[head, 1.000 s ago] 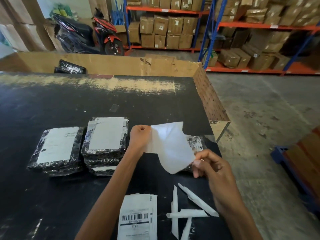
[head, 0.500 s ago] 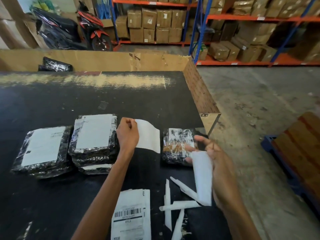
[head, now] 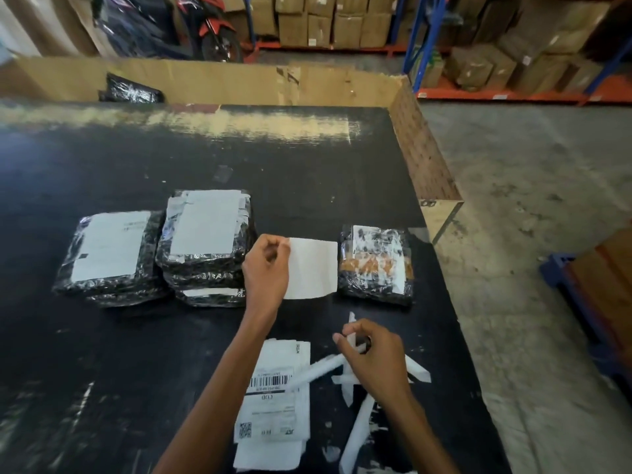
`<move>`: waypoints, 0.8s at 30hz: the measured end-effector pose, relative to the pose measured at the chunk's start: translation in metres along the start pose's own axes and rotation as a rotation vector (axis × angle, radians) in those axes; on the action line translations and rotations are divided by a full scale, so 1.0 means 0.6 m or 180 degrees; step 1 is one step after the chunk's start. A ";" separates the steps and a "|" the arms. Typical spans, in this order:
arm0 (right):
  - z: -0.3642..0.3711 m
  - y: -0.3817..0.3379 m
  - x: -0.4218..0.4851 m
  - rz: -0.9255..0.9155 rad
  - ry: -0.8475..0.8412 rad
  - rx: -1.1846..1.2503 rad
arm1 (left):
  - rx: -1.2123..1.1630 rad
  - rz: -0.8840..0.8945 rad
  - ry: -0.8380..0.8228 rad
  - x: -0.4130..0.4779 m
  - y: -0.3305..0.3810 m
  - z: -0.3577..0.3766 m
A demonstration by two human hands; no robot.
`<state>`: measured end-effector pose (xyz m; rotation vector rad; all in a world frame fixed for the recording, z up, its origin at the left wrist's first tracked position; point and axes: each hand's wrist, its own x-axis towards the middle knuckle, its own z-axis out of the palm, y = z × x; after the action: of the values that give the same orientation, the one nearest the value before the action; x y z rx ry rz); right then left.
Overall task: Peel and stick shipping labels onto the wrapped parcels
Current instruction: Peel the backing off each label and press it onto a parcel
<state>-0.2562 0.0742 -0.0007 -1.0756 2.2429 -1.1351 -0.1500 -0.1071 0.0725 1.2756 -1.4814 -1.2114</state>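
At nine o'clock of the lone parcel (head: 376,265), pinches a label (head: 313,268) with left hand (head: 266,271), at six clamps right hand (head: 374,359) round backing strip (head: 318,369).

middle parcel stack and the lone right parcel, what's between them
Head view: the left hand, pinching a white label that fills most of the gap from middle stack to lone parcel.

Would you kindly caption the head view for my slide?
Left hand pinches a white label beside a wrapped parcel; right hand holds a paper strip.
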 end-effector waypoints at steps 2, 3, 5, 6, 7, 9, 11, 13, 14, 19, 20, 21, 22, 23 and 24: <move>-0.016 -0.016 0.003 -0.0107 0.0221 -0.0095 | -0.0050 0.0064 0.0008 -0.014 0.005 -0.003; -0.026 -0.030 0.008 -0.0129 0.0316 -0.0014 | -0.0076 0.0147 -0.0009 -0.021 0.010 -0.005; -0.052 -0.069 0.025 0.0167 0.0291 0.0485 | -0.0129 0.0382 -0.0121 -0.037 0.022 -0.007; -0.063 -0.091 0.040 0.0465 0.0144 0.0874 | -0.0109 0.0548 -0.0198 -0.045 0.028 -0.008; -0.073 -0.112 0.058 0.0808 -0.0053 0.1242 | -0.0020 0.0749 -0.0275 -0.053 0.032 -0.009; -0.087 -0.146 0.094 0.1380 -0.0409 0.1726 | 0.0242 0.1155 -0.0458 -0.068 0.036 -0.007; -0.096 -0.166 0.123 0.1583 -0.0390 0.1819 | 0.0367 0.1448 -0.0714 -0.081 0.034 -0.001; -0.099 -0.174 0.143 0.1447 -0.0240 0.1718 | 0.0447 0.1649 -0.0948 -0.085 0.025 0.003; -0.099 -0.176 0.153 0.1296 -0.0192 0.1680 | 0.0533 0.1764 -0.1014 -0.083 0.019 0.005; -0.117 -0.175 0.194 0.0778 0.0238 0.1903 | 0.1163 0.2220 -0.1048 -0.083 0.008 0.014; -0.125 -0.173 0.200 0.0729 0.0233 0.1993 | 0.1232 0.2186 -0.0969 -0.085 0.008 0.019; -0.132 -0.171 0.202 0.0693 0.0177 0.2074 | 0.1162 0.2040 -0.0835 -0.088 0.007 0.022; -0.146 -0.166 0.210 0.0646 0.0103 0.2206 | 0.0957 0.1792 -0.0678 -0.084 0.011 0.036; -0.152 -0.162 0.210 0.0620 0.0005 0.2317 | 0.0702 0.1417 -0.0555 -0.082 0.013 0.041; -0.159 -0.161 0.212 0.0591 -0.0068 0.2400 | 0.0448 0.0995 -0.0512 -0.074 0.019 0.048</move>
<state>-0.3522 -0.0140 0.1319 -0.5472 1.6052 -1.6626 -0.1735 -0.0582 0.0781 1.0049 -1.8328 -1.0354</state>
